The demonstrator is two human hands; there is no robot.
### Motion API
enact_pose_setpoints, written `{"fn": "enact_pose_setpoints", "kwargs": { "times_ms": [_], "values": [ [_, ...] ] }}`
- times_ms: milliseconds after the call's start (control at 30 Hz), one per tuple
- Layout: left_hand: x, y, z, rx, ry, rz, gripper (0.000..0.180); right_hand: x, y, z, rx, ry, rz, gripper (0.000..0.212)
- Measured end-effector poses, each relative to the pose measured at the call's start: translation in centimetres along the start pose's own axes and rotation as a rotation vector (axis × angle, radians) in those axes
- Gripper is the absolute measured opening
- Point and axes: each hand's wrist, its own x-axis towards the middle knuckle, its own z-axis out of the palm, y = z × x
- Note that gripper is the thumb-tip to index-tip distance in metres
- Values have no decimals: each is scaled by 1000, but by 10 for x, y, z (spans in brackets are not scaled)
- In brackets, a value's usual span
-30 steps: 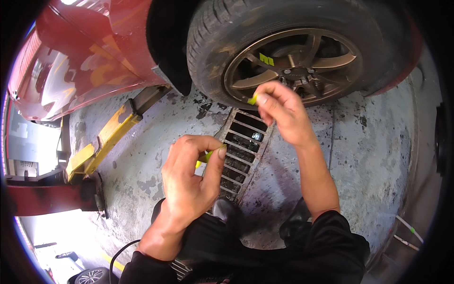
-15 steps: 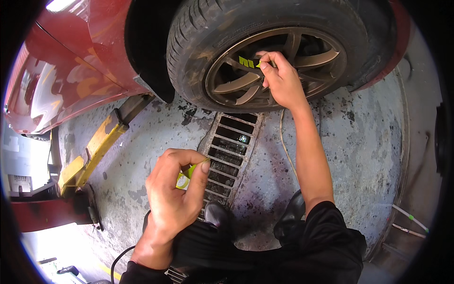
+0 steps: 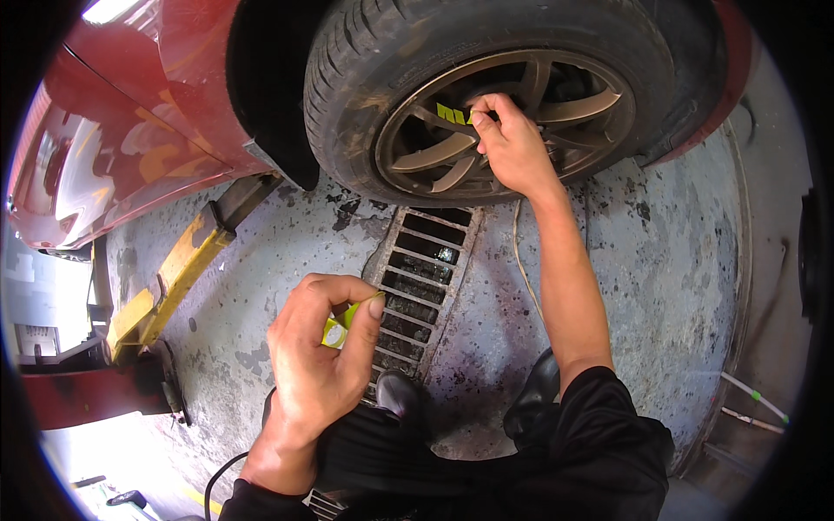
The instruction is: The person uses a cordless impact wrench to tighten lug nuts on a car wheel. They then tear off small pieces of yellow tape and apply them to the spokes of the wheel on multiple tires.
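My right hand (image 3: pixel 511 148) reaches to the car wheel (image 3: pixel 417 161) with thumb and fingers pinched together. At its fingertips is a yellow-green tape strip (image 3: pixel 447 114), lying in the upper left of the bronze-coloured rim; part of it is hidden behind the fingers. Lower down, in front of my body, my left hand (image 3: pixel 321 347) is curled closed. It grips what looks like a roll of yellow-green tape (image 3: pixel 334 333) with a pale round middle, mostly covered by the fingers. Thumb and forefinger meet at a small end of the same colour.
A red car body (image 3: pixel 156 113) surrounds the raised wheel. To the left, a yellow lift arm (image 3: pixel 178 273) reaches under the car. A metal drain grate (image 3: pixel 426 260) runs through the worn grey floor toward my black shoes (image 3: pixel 400 395). A thin cable (image 3: pixel 519 252) hangs below the wheel.
My right hand has shifted slightly left at the rim, its fingertips covering a little more of the strip. The left hand has stayed almost still.
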Motion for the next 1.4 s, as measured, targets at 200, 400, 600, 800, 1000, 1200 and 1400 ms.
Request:
{"fn": "enact_pose_setpoints", "kwargs": {
  "times_ms": [200, 400, 600, 800, 1000, 1200, 1400],
  "values": [
    [1, 0, 0, 3, -3, 13, 10, -1, 2, 4, -26, 38, -26, 17],
    [1, 0, -2, 43, -10, 38, 13, -1, -3, 5, -91, 69, -49, 18],
    [-1, -1, -1, 40, -10, 21, 12, -3, -8, 12, -94, 139, -29, 19],
    [-1, 1, 1, 44, -22, 31, 12, 2, -6, 24, -51, 324, -65, 18],
    [-3, 4, -5, 55, -17, 34, 12, -29, -1, 26, -215, 420, -365, 30],
    [-3, 5, -1, 14, -39, 40, 12, -49, -6, 27, -380, 278, -144, 48],
    [-3, 6, -3, 3, -67, 10, 10, -51, -12, 32, -298, 199, -31, 51]
  ]
}}
